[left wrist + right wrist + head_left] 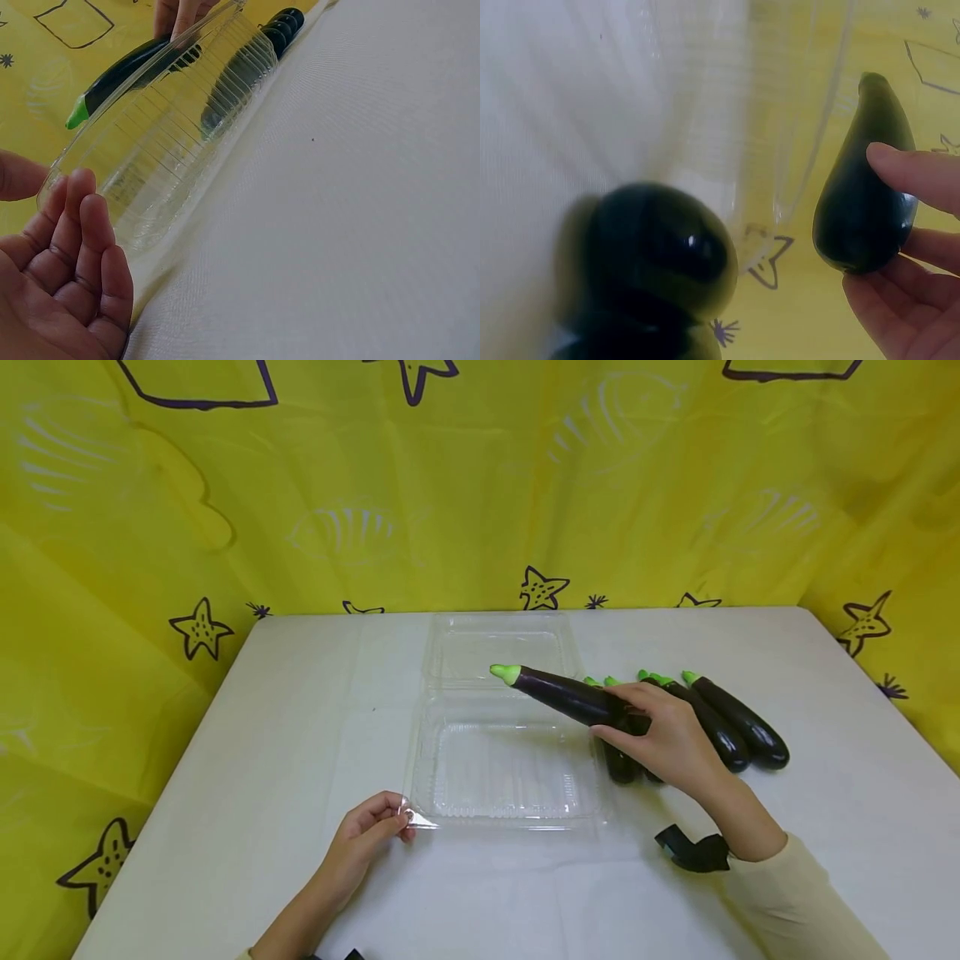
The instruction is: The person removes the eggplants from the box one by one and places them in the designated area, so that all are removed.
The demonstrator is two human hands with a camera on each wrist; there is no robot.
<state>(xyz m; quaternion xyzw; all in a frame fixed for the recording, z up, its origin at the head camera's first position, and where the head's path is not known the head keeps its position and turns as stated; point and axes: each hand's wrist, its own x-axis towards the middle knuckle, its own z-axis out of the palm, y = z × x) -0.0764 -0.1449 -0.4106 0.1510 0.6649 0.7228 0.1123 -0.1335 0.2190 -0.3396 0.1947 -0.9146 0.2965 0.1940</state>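
Note:
Raised over the right side of a clear plastic clamshell box (495,822), a dark purple eggplant (558,693) is gripped near its thick end by my right hand (671,739). Its green stem points left. In the right wrist view, thumb and fingers lie on opposite sides of this eggplant (862,195). My left hand (367,831) pinches the box's near left corner between thumb and fingers, as the left wrist view also shows at the box rim (56,176). The box lies with its lid (502,647) folded back, away from me.
Several more eggplants (742,722) lie on the white table (300,760) to the right of the box, partly hidden behind my right hand. A yellow patterned cloth (480,485) hangs along the back and sides. A black strap (693,852) is by my right wrist.

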